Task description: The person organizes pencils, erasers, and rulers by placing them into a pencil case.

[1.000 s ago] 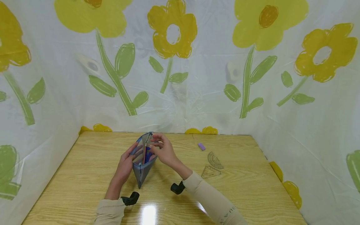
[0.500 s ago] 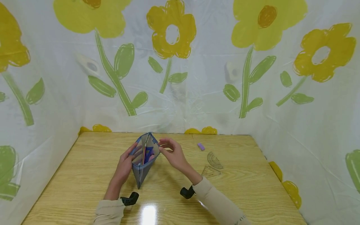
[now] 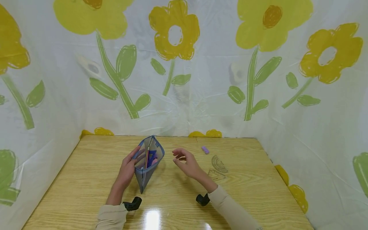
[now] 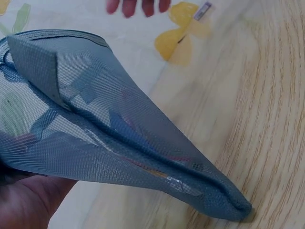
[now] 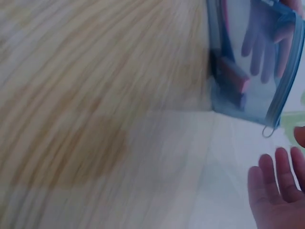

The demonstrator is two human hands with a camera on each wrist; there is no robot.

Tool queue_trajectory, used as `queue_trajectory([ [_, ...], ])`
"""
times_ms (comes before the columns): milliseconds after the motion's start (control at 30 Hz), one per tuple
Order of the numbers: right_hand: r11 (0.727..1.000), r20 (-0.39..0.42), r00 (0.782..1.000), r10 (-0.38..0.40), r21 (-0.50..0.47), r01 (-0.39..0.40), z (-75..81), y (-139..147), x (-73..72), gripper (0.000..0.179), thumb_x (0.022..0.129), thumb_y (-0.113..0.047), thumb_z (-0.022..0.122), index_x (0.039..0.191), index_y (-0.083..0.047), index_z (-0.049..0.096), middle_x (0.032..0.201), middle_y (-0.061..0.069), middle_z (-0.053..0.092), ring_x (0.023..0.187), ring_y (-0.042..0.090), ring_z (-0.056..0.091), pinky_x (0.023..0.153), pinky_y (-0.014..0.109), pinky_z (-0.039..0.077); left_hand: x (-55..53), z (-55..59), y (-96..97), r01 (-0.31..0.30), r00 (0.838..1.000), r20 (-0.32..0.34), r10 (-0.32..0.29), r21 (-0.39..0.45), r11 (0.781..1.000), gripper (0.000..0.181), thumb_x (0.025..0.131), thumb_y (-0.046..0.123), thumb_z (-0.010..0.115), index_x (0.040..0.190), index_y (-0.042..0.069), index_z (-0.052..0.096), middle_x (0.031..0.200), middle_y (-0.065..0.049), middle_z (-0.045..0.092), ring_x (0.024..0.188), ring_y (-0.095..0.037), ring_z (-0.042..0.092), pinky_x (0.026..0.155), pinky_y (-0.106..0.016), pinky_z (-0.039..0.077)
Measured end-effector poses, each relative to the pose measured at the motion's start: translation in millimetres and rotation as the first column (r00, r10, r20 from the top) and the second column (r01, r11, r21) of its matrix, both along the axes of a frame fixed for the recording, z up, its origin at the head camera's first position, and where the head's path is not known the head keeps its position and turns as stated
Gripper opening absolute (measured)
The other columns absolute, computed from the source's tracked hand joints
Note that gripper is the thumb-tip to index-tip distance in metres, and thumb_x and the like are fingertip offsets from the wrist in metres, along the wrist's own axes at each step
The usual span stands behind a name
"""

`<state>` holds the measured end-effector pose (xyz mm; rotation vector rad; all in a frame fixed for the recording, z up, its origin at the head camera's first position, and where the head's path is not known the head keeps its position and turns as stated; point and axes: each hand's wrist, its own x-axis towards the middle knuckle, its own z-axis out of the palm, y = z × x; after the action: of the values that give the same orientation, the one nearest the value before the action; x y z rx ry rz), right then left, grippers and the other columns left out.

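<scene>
My left hand grips the left side of a blue-grey mesh pencil case, whose zipped mouth gapes upward. Some of its fingers show through the mesh in the head view. Inside stand a striped pencil, a blue triangular ruler and something pink. The case's lower tip rests at the wood table in the left wrist view. To the right of the case, my right hand hangs over the table with loosely bent fingers and nothing in them. The right wrist view shows its fingers below the case's zip.
A purple eraser lies toward the back of the wooden table. Nearer, to the right of the right hand, are a clear protractor and a clear set square. A flowered cloth walls the back and sides.
My right hand has come out of the pencil case's mouth and moved right, away from its rim. The blue triangular ruler now shows inside. My left hand and the case have stayed nearly still.
</scene>
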<state>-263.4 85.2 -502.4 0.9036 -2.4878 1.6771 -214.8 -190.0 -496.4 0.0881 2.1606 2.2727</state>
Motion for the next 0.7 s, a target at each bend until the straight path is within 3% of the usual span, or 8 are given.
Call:
queue_trajectory([
  [200,0.994,0.048,0.999,0.01,0.11,-0.015,-3.2,21,-7.5,0.039,0.098,-0.005,0.063,0.137,-0.005,0.057,0.126,0.026,0.061,0.109,0.031,0.064,0.095,0.043,0.056,0.2,0.1,1.4,-0.004,1.0,-0.007,0.004,-0.012,1.0,0.06,0.103,-0.003,0.018,0.162,0.004,0.023,0.161,-0.027,0.032,0.147,-0.045,0.035,0.116,-0.054,0.034],
  [433,0.988,0.111,0.994,-0.02,0.155,0.002,-6.6,47,-20.0,0.044,0.098,-0.006,0.064,0.139,0.007,0.052,0.124,0.027,0.061,0.104,0.032,0.065,0.089,0.039,0.057,0.2,0.5,2.4,0.0,1.0,-0.007,0.0,-0.001,1.0,0.06,0.103,-0.003,0.018,0.162,0.005,0.022,0.161,-0.027,0.031,0.148,-0.045,0.034,0.115,-0.052,0.035],
  [700,0.97,0.122,0.985,-0.124,0.226,0.094,-9.8,72,-31.8,0.045,0.097,-0.008,0.066,0.137,0.008,0.054,0.119,0.023,0.063,0.104,0.035,0.064,0.088,0.044,0.057,-0.4,-0.3,3.6,-0.009,1.0,0.001,0.009,-0.038,0.999,0.059,0.103,-0.002,0.019,0.162,0.006,0.023,0.162,-0.026,0.032,0.148,-0.045,0.034,0.119,-0.057,0.03],
])
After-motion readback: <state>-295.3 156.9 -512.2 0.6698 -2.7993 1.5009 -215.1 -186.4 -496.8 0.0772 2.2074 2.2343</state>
